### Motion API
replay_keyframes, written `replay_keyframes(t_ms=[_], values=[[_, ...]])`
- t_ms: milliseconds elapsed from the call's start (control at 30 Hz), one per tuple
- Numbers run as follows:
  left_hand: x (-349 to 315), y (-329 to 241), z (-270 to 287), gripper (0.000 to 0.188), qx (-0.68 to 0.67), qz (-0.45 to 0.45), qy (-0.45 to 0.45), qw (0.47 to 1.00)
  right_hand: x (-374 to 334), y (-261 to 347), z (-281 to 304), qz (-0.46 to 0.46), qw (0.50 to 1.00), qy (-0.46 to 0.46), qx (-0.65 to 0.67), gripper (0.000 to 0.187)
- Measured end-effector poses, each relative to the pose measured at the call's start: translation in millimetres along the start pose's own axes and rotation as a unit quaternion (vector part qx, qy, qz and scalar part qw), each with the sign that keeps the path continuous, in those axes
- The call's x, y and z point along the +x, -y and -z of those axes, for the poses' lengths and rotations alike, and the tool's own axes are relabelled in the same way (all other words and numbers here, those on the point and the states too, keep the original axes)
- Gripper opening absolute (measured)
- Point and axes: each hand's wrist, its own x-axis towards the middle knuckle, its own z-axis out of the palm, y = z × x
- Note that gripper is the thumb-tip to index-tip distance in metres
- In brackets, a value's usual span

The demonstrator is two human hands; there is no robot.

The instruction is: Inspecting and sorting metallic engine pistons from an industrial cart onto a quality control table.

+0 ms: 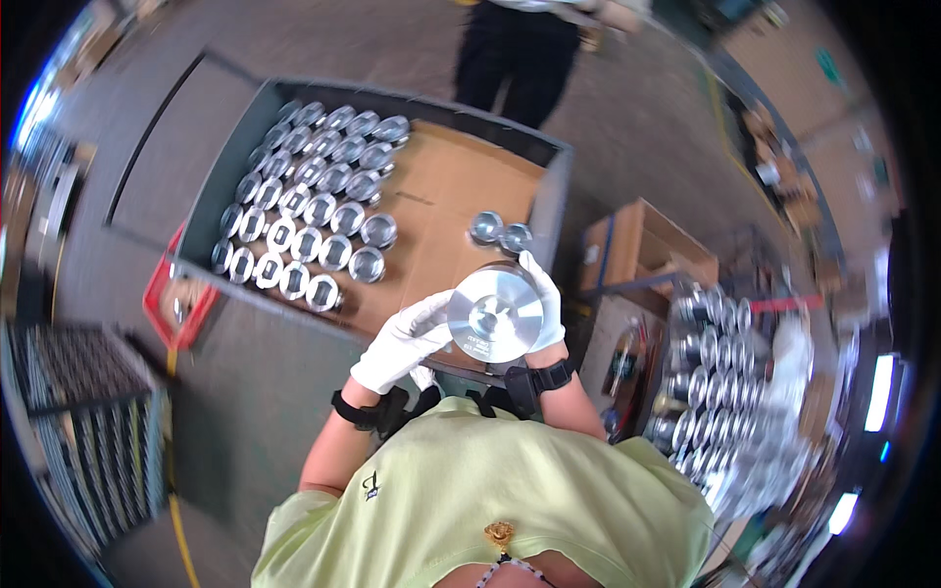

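Note:
Both my gloved hands hold a shiny metal piston [495,328] over the near edge of a grey bin [557,186]. Its round, flat face with a hollow at the centre is turned up. My left hand [412,338] grips the piston's left side. Around its right side curls my right hand [547,304], the fingers partly hidden behind the metal. Rows of similar pistons [306,245] fill the left part of the bin. Two more pistons [500,231] lie close together near the right wall, just beyond my right hand. Brown cardboard [441,211] lines the bin's bottom.
On the right, many shiny pistons [720,382] stand stacked in rows near an open cardboard box [647,245]. A person [520,59] in dark trousers stands beyond the bin. A red frame [172,314] and a grey metal rack [98,441] are at the left.

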Motion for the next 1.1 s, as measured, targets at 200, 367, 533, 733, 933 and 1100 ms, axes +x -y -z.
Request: replay_keyframes(t_ms=[200, 367, 533, 733, 933, 1100], values=[[12, -5, -52, 0.052, 0.025, -0.044, 0.12, 0.991, -71, 32, -11, 0.067, 0.994, 0.017, 0.079, 0.024], [4, -18, -86, 0.051, -0.012, -0.064, 0.208, 0.976, -117, 35, -11, 0.138, 0.972, 0.125, 0.144, 0.025], [-12, -18, -100, 0.055, -0.033, -0.07, 0.223, 0.972, -137, 39, -12, 0.153, 0.977, 0.09, 0.117, 0.027], [-41, -32, -137, 0.061, -0.063, 0.036, 0.379, 0.922, -185, 55, -27, 0.307, 0.949, 0.079, 0.01, 0.026], [-38, 13, -179, 0.057, -0.301, 0.154, 0.377, 0.862, -243, 69, -22, 0.406, 0.871, 0.099, -0.259, 0.035], [-52, 31, -211, 0.063, -0.054, 0.035, 0.343, 0.937, -289, 83, -10, 0.587, 0.577, 0.015, -0.567, 0.036]])
